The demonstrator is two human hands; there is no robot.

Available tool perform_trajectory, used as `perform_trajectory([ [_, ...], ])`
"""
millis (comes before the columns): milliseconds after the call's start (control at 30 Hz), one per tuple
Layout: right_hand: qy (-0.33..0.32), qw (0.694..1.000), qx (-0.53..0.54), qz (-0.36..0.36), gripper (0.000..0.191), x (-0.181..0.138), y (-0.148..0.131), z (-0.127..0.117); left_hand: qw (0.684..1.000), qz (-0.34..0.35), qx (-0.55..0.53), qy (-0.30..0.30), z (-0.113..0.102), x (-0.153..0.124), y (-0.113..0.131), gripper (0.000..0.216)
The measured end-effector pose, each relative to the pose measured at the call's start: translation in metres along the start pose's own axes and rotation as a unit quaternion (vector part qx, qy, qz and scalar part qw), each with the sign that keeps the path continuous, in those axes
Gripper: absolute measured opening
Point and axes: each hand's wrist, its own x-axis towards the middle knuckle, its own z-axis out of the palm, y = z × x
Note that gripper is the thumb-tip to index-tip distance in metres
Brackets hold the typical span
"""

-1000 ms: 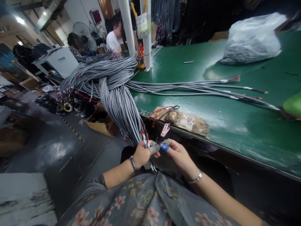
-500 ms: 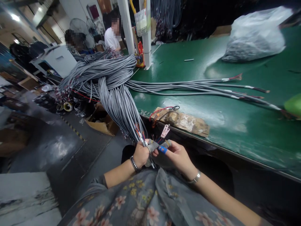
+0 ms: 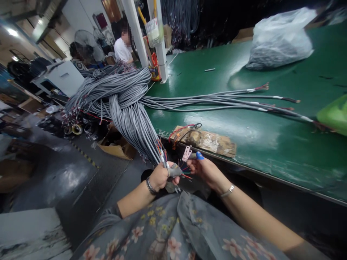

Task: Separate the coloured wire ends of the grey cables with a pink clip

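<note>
My left hand (image 3: 159, 176) is closed around the end of a grey cable (image 3: 162, 159), with a grey cover on one finger. Thin coloured wires (image 3: 185, 176), red and green among them, fan out from its fingers toward the right. My right hand (image 3: 203, 168) is raised just right of those wires, fingers bent together, with blue tape on one digit and a grey cover on another. What its fingertips hold, if anything, is too small to make out. A pink clip (image 3: 187, 153) stands right by those fingertips at the bench edge.
A thick bundle of grey cables (image 3: 135, 126) hangs over the corner of the green bench (image 3: 265, 144). Several cables stretch across it. A worn wooden block (image 3: 214, 141) lies at the front edge, a filled plastic bag (image 3: 279, 39) behind. A co-worker (image 3: 121, 47) sits beyond the white post.
My right hand has moved away from the left, up and right toward the pink clip. Coloured wires now show spread out beside my left hand, which keeps its grip. The view has shifted slightly.
</note>
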Motion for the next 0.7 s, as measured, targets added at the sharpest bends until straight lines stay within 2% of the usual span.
perform_trajectory([
  [67,-0.041,0.999,0.0,0.015,0.06,0.006,-0.002,0.006,0.999,-0.018,0.0,-0.027,-0.005,0.005,0.001,0.043],
  [133,-0.046,0.998,-0.024,-0.017,0.056,0.008,-0.005,0.012,0.998,-0.031,-0.006,-0.048,-0.008,0.01,0.001,0.042],
  [267,0.051,0.981,-0.127,-0.139,0.055,0.004,-0.006,0.017,0.995,-0.049,-0.018,-0.081,-0.011,0.016,0.004,0.042],
  [333,0.083,0.971,-0.144,-0.169,0.057,0.003,-0.005,0.018,0.994,-0.048,-0.017,-0.094,-0.011,0.018,0.007,0.042],
  [400,0.076,0.978,-0.116,-0.155,0.059,0.004,-0.004,0.02,0.994,-0.045,-0.012,-0.104,-0.01,0.02,0.009,0.041],
  [500,0.04,0.996,-0.002,-0.084,0.059,0.009,-0.001,0.023,0.993,-0.045,-0.007,-0.11,-0.007,0.022,0.011,0.04],
  [600,0.031,0.994,0.097,-0.038,0.056,0.013,0.001,0.025,0.993,-0.046,-0.004,-0.112,-0.006,0.024,0.011,0.039],
  [700,0.037,0.989,0.137,-0.032,0.05,0.016,0.003,0.024,0.993,-0.051,0.005,-0.109,-0.005,0.026,0.009,0.037],
])
